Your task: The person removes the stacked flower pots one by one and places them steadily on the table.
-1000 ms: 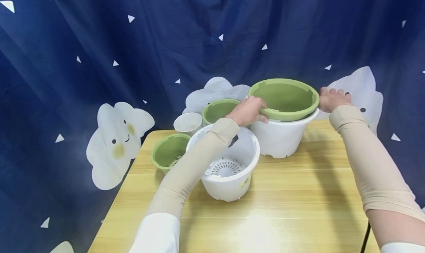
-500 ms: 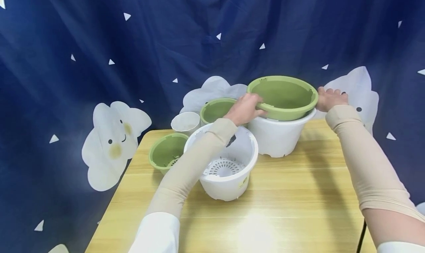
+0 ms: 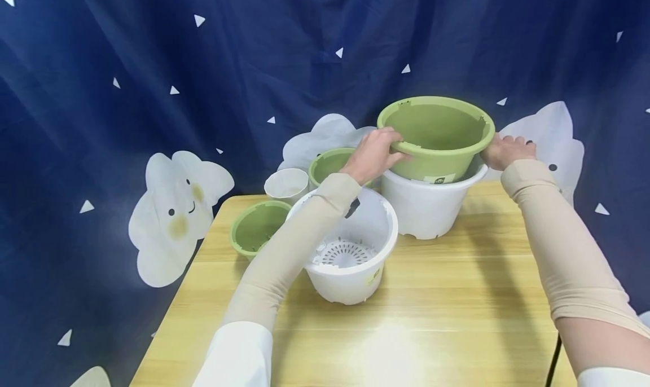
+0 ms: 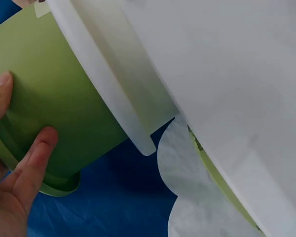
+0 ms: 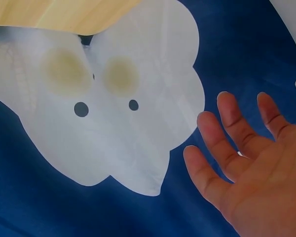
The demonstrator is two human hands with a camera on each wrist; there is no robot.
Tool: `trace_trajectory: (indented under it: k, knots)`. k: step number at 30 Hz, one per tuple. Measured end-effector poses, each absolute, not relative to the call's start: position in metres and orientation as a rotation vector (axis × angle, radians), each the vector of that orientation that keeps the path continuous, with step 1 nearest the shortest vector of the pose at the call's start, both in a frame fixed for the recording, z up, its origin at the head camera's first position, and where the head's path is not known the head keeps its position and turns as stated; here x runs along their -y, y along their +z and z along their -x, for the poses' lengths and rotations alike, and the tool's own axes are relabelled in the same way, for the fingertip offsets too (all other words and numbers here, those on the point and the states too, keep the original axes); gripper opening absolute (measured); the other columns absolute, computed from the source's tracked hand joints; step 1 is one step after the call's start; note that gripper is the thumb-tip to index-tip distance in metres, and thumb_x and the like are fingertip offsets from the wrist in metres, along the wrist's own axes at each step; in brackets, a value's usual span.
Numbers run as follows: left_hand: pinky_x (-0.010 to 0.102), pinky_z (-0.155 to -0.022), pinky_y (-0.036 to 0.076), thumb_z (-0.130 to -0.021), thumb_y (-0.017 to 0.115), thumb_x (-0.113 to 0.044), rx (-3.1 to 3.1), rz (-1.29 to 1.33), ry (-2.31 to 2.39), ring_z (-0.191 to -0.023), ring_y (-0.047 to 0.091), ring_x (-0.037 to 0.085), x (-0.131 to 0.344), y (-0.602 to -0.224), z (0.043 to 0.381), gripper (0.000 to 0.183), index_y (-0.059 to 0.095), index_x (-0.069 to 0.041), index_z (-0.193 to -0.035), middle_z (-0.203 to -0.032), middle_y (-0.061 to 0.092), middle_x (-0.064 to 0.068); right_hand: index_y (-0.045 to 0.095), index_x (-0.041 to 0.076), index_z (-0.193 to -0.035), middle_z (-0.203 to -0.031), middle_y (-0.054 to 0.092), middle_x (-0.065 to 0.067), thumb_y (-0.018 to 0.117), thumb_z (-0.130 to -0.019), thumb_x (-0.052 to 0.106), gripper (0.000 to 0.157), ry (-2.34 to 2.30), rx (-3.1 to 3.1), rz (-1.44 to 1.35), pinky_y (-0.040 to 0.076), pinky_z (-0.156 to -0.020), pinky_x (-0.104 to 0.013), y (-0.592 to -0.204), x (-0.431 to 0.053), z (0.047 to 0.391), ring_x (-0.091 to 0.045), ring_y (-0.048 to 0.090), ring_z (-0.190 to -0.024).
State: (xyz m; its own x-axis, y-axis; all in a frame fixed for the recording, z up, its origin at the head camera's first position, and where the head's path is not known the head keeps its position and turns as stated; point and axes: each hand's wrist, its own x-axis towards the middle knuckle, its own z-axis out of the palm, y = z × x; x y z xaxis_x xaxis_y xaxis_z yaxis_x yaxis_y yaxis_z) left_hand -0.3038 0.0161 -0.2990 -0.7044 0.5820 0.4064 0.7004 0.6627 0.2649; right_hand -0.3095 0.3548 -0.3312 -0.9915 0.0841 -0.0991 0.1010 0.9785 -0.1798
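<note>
My left hand [image 3: 374, 153] grips the rim of a large green flowerpot [image 3: 437, 124] from the left, fingers over the rim and against the outer wall in the left wrist view [image 4: 29, 173]. The green flowerpot sits raised, its lower part inside a large white flowerpot [image 3: 424, 209]; a label shows on its front. At the right side of both rims is my right hand [image 3: 509, 150]. In the right wrist view its fingers [image 5: 214, 140] are spread and loosely bent, with a bit of white rim at the view's edge; its thumb is hidden.
On the wooden table [image 3: 447, 319] stand a white flowerpot with a slotted bottom [image 3: 350, 285], a small green pot [image 3: 256, 223], a small white pot [image 3: 286, 185] and another green pot [image 3: 330, 164]. A blue curtain [image 3: 254, 48] hangs behind. A black cable [image 3: 554, 359] runs at right.
The green flowerpot has risen out of the white flowerpot, showing its label, and my left hand has gone up with it. My right hand has stayed nearly in place.
</note>
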Motion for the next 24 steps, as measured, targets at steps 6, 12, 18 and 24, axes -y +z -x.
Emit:
trace_trajectory:
  k: [6, 12, 18, 24]
  knots:
    - [0.029, -0.095, 0.054, -0.091, 0.077, -0.041, 2.559, 1.028, -0.618, -0.1, 0.068, 0.016, -0.015, -0.295, 0.301, 0.037, 0.076, -0.012, -0.115, -0.106, 0.072, 0.0, 0.016, -0.009, -0.157, -0.143, 0.033, -0.049, -0.006, -0.099, 0.061, 0.094, -0.272, -3.049, -0.132, 0.025, -0.107, -0.078, -0.331, -0.352, 0.307, -0.069, 0.031, -0.13]
    - [0.028, -0.09, 0.055, -0.091, 0.078, -0.039, 2.498, 0.993, -0.681, -0.095, 0.067, 0.015, -0.012, -0.289, 0.298, 0.035, 0.076, -0.012, -0.114, -0.105, 0.072, 0.0, 0.026, -0.011, -0.151, -0.138, 0.037, -0.05, 0.001, -0.103, 0.053, 0.083, -0.264, -3.067, -0.114, 0.028, -0.101, -0.08, -0.332, -0.35, 0.306, -0.07, 0.037, -0.123]
    - [0.024, -0.087, 0.055, -0.092, 0.078, -0.039, 2.47, 0.986, -0.713, -0.095, 0.066, 0.014, -0.011, -0.281, 0.294, 0.041, 0.075, -0.009, -0.119, -0.113, 0.072, 0.0, 0.022, -0.012, -0.153, -0.142, 0.033, -0.05, 0.002, -0.104, 0.054, 0.085, -0.263, -3.05, -0.118, 0.025, -0.105, -0.081, -0.331, -0.351, 0.305, -0.071, 0.034, -0.126]
    - [0.024, -0.089, 0.056, -0.092, 0.077, -0.037, 2.393, 1.019, -0.725, -0.1, 0.07, 0.015, -0.012, -0.273, 0.286, 0.038, 0.075, -0.008, -0.117, -0.114, 0.072, 0.001, 0.016, -0.009, -0.157, -0.143, 0.033, -0.05, 0.003, -0.103, 0.055, 0.084, -0.266, -3.036, -0.106, 0.027, -0.105, -0.081, -0.331, -0.352, 0.305, -0.071, 0.034, -0.127]
